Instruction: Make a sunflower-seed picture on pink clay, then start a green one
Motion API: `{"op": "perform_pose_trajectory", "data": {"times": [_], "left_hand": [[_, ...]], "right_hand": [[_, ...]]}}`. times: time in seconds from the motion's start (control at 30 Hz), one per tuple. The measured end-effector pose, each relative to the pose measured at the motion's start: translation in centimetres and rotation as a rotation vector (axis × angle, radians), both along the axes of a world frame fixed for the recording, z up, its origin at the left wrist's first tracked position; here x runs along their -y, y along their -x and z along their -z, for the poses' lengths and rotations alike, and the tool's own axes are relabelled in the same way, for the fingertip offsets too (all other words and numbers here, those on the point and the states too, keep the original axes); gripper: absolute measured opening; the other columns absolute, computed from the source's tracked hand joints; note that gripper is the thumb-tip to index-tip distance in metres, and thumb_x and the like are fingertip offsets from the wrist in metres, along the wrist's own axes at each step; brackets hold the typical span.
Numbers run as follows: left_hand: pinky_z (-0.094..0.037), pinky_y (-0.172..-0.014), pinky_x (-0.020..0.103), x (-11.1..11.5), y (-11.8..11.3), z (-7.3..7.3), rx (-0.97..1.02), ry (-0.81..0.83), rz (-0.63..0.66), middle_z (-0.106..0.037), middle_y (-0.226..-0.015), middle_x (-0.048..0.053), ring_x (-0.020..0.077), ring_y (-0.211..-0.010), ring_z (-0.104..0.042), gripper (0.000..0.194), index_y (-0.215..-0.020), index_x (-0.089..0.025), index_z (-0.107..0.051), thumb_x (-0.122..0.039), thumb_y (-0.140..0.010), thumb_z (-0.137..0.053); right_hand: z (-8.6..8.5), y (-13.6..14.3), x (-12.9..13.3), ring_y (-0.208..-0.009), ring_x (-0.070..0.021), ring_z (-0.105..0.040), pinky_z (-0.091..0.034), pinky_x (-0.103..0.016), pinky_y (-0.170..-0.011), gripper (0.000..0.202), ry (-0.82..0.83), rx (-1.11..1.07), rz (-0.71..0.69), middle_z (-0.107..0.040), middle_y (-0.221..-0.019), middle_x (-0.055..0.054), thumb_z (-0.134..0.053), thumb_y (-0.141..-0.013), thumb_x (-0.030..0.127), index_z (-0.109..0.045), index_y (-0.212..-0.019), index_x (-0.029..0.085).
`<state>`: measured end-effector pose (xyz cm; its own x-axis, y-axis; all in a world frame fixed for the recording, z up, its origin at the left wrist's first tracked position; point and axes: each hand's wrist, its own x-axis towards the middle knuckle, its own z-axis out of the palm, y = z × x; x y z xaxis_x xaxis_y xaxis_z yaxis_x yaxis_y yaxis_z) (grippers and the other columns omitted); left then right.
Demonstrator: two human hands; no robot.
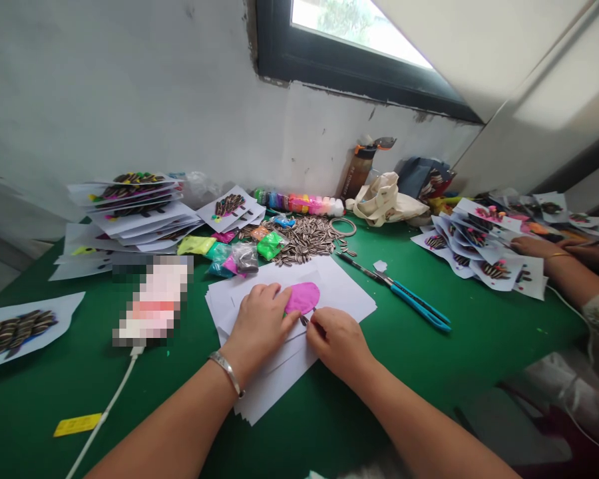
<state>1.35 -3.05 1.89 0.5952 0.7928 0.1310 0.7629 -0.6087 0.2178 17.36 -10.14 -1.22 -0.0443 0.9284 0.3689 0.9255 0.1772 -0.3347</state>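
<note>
A flattened oval of pink modelling clay (304, 297) lies on a stack of white paper (347, 286) in front of me. My left hand (260, 319) rests flat on the sheets, its fingertips at the clay's left edge and its thumb pointing at the lower edge. My right hand (340, 342) is closed in a pinch just below the clay. A striped sunflower seed (304, 320) shows at its fingertips, beside my left thumb; the fingers partly hide it. Beyond the paper spreads a pile of sunflower seeds (307, 238).
Bags of coloured clay (270, 246) lie left of the seeds. Blue-handled tweezers (419, 306) are on the right. Finished seed pictures are stacked (144, 223) at left. Another person's hand (536, 247) touches more pictures (479, 243). A white cable (112, 399) runs to a blurred device (154, 303).
</note>
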Motion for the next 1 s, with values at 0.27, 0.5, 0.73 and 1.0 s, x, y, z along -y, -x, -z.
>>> {"op": "perform_pose_trajectory", "data": {"times": [0.27,0.5,0.73,1.0], "left_hand": [[-0.043,-0.092,0.041,0.1,-0.1,0.2,-0.016,-0.031,-0.004,-0.063,-0.115,0.012,0.0302,-0.107,-0.051,0.044,-0.128,-0.017,-0.059,-0.042,-0.092,-0.055],[-0.044,-0.093,0.045,0.4,-0.4,-0.3,-0.037,-0.024,-0.019,-0.063,-0.118,0.015,0.0335,-0.112,-0.052,0.047,-0.127,-0.016,-0.060,-0.045,-0.090,-0.058],[-0.048,-0.092,0.049,0.3,-0.1,-0.4,-0.027,-0.036,-0.025,-0.061,-0.127,0.017,0.0357,-0.114,-0.055,0.049,-0.131,-0.015,-0.058,-0.043,-0.091,-0.055],[-0.050,-0.093,0.047,-1.0,1.3,0.0,0.166,-0.121,0.039,-0.069,-0.114,0.015,0.0305,-0.108,-0.062,0.042,-0.121,-0.011,-0.065,-0.037,-0.097,-0.043]], "right_hand": [[-0.2,0.1,0.0,-0.059,-0.0127,-0.043,-0.028,-0.028,-0.061,0.024,0.037,-0.083,-0.002,-0.049,-0.058,0.002,-0.046,-0.083,0.020,-0.042,-0.060,0.020],[-1.0,-1.3,0.5,-0.055,-0.0107,-0.042,-0.030,-0.023,-0.056,0.020,0.114,-0.523,0.157,-0.046,-0.056,0.004,-0.049,-0.080,0.025,-0.050,-0.060,0.020],[-3.3,-4.1,-4.2,-0.056,-0.0111,-0.039,-0.029,-0.024,-0.055,0.021,0.086,-0.645,0.097,-0.042,-0.053,0.005,-0.052,-0.076,0.027,-0.050,-0.057,0.020],[-1.5,-7.3,-7.8,-0.055,-0.0122,-0.040,-0.030,-0.025,-0.055,0.020,0.074,-0.693,0.152,-0.043,-0.055,0.004,-0.051,-0.076,0.030,-0.049,-0.058,0.020]]}}
